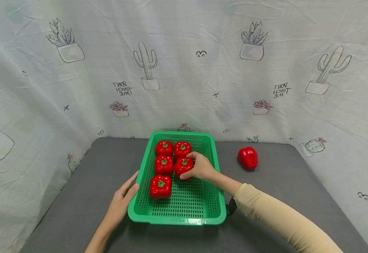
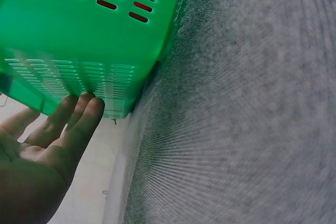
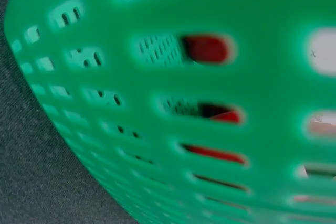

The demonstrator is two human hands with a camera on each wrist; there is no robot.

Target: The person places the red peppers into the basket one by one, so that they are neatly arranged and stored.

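Observation:
My right hand (image 1: 202, 167) reaches over the right rim of a green plastic basket (image 1: 220, 207) and grips a red bell pepper (image 1: 184, 164) inside it, thumb at the near side and fingers at the far side. Several other red bell peppers stand in there, stems up, among them one near the left wall (image 1: 160, 187). At the basket's left side, my left hand (image 1: 122, 196) rests with its fingers extended against the outer wall. The left wrist view shows these fingertips (image 2: 94, 107) right at the slotted wall. In the right wrist view the basket's wall hides the hand.
One more red bell pepper (image 1: 248, 158) lies on its side on the dark grey tabletop (image 1: 279, 175), right of the basket. A pale curtain (image 1: 184, 70) printed with cactus drawings hangs behind and around the table. A small black object (image 1: 231, 207) shows beside the basket, under the right forearm.

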